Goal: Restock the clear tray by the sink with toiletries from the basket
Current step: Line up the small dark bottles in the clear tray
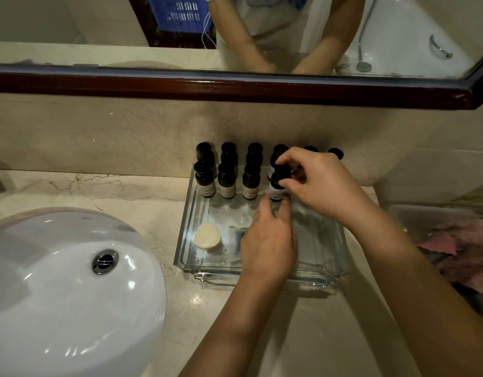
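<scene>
A clear glass tray (pixel 190 213) lies on the marble counter, right of the sink. Three small dark bottles (pixel 226 183) with black caps stand in a row along its far edge, and their reflections show in the marble wall behind. My right hand (pixel 320 183) pinches the black cap of a fourth small bottle (pixel 278 186), which stands upright at the end of that row. My left hand (pixel 270 238) reaches over the tray, its fingertips touching the base of that same bottle. A round pale soap (pixel 207 236) lies in the tray's near left part. A dark flat item beside the soap is mostly hidden under my left hand.
A white basin (pixel 58 281) with a chrome drain fills the lower left. A dark wood-framed mirror (pixel 235 88) runs above the marble backsplash. At the right edge stands a clear bin (pixel 436 221) with pink cloth in it.
</scene>
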`<control>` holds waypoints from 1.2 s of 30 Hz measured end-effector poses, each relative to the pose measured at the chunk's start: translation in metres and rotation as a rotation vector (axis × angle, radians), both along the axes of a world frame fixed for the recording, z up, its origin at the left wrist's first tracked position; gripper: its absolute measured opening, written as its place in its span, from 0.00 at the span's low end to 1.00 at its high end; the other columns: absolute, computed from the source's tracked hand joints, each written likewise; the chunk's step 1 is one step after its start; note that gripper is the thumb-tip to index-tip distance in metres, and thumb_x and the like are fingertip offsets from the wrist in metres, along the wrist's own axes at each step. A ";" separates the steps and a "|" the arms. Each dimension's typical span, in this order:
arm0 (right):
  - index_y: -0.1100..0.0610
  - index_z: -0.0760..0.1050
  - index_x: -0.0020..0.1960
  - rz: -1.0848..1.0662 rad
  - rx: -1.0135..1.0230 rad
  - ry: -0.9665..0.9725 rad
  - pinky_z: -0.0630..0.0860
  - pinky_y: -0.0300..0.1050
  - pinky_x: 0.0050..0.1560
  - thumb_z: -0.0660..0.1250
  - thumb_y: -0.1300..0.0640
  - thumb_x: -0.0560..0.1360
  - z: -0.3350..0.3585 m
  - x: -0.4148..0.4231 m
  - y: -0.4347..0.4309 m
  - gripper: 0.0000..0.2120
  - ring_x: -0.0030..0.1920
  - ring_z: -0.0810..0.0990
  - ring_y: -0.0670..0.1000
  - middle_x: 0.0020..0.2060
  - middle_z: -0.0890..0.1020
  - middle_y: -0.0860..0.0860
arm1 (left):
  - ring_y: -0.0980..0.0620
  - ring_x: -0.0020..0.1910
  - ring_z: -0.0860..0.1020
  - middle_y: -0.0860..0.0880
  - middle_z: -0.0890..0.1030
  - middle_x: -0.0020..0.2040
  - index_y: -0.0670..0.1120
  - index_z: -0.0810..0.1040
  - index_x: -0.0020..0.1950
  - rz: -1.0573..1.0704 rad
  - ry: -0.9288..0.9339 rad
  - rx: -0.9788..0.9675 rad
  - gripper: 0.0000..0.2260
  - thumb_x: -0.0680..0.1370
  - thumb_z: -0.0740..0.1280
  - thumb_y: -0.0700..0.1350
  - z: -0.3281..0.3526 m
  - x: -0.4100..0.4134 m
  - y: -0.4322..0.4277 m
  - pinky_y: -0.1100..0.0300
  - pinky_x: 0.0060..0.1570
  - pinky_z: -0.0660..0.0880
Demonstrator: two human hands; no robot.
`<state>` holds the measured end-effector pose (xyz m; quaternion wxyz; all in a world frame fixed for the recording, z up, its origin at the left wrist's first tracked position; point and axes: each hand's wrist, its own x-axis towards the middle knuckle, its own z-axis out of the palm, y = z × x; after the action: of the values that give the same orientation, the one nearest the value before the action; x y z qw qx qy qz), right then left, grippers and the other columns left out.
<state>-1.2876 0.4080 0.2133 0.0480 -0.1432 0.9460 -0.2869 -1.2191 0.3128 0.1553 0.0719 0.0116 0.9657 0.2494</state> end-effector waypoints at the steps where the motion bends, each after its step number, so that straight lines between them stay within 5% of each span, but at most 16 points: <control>1: 0.52 0.75 0.60 0.000 0.000 0.003 0.77 0.47 0.53 0.70 0.58 0.73 0.000 0.000 0.000 0.16 0.49 0.79 0.48 0.52 0.81 0.50 | 0.43 0.71 0.64 0.43 0.49 0.77 0.49 0.54 0.76 -0.001 0.001 -0.002 0.26 0.79 0.59 0.43 0.000 0.000 0.000 0.49 0.57 0.74; 21: 0.49 0.71 0.64 -0.022 0.019 -0.004 0.76 0.49 0.58 0.70 0.56 0.73 0.003 0.003 0.003 0.21 0.57 0.78 0.48 0.57 0.80 0.49 | 0.44 0.74 0.57 0.43 0.46 0.77 0.50 0.52 0.76 -0.027 -0.008 0.002 0.25 0.81 0.57 0.47 0.002 0.001 0.001 0.51 0.61 0.70; 28: 0.49 0.74 0.60 -0.088 -0.058 0.042 0.75 0.41 0.54 0.71 0.60 0.72 0.017 0.015 0.014 0.18 0.48 0.78 0.45 0.47 0.77 0.43 | 0.44 0.74 0.57 0.44 0.46 0.77 0.51 0.48 0.77 -0.062 -0.001 -0.052 0.27 0.81 0.56 0.43 0.009 0.012 -0.003 0.51 0.61 0.71; 30: 0.51 0.76 0.57 -0.137 -0.118 0.075 0.75 0.39 0.51 0.71 0.62 0.72 0.019 0.023 0.021 0.16 0.43 0.78 0.43 0.43 0.77 0.43 | 0.43 0.74 0.59 0.41 0.53 0.76 0.49 0.53 0.76 -0.073 0.014 -0.066 0.25 0.80 0.56 0.42 0.009 0.024 -0.007 0.49 0.60 0.72; 33: 0.54 0.78 0.52 -0.215 -0.159 0.108 0.70 0.25 0.43 0.69 0.65 0.72 0.017 0.038 0.032 0.10 0.40 0.76 0.38 0.37 0.76 0.41 | 0.44 0.60 0.78 0.40 0.75 0.64 0.44 0.73 0.65 -0.098 0.166 -0.044 0.19 0.75 0.60 0.42 0.008 0.045 -0.018 0.54 0.44 0.80; 36: 0.55 0.79 0.47 -0.289 -0.208 0.094 0.68 0.22 0.38 0.71 0.65 0.71 0.008 0.055 0.040 0.08 0.35 0.75 0.40 0.34 0.76 0.41 | 0.50 0.48 0.83 0.46 0.82 0.54 0.46 0.79 0.56 -0.140 0.174 -0.016 0.18 0.72 0.56 0.46 0.013 0.062 -0.033 0.61 0.36 0.79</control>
<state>-1.2322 0.4478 0.2217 -0.0532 -0.0234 0.9232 -0.3800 -1.1573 0.2795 0.1686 0.0049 0.1000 0.9670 0.2341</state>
